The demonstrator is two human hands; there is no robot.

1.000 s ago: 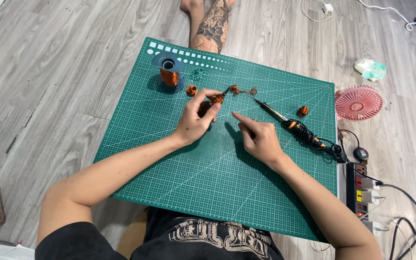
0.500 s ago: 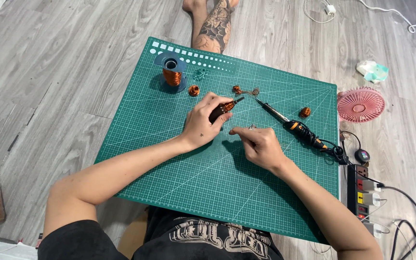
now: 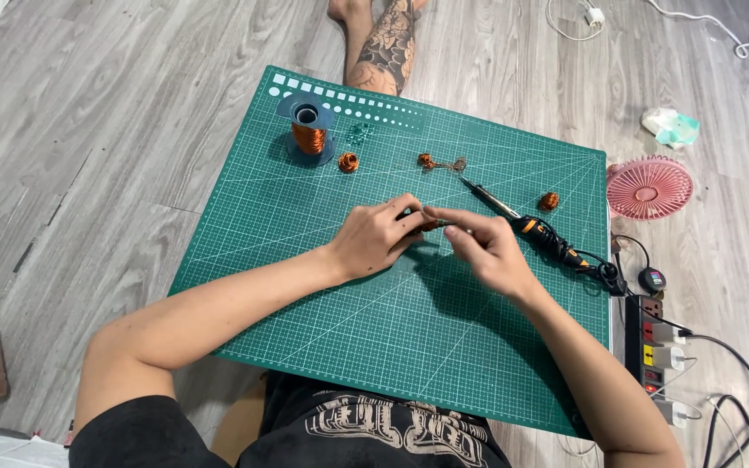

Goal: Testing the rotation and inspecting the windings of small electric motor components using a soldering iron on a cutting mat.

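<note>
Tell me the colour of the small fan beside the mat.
Pink; the fan shows best in the head view.

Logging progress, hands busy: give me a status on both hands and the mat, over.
Left hand and right hand pinch a small copper piece together over the green mat. Soldering iron lies just right. Wire spool and loose coils farther back.
</note>
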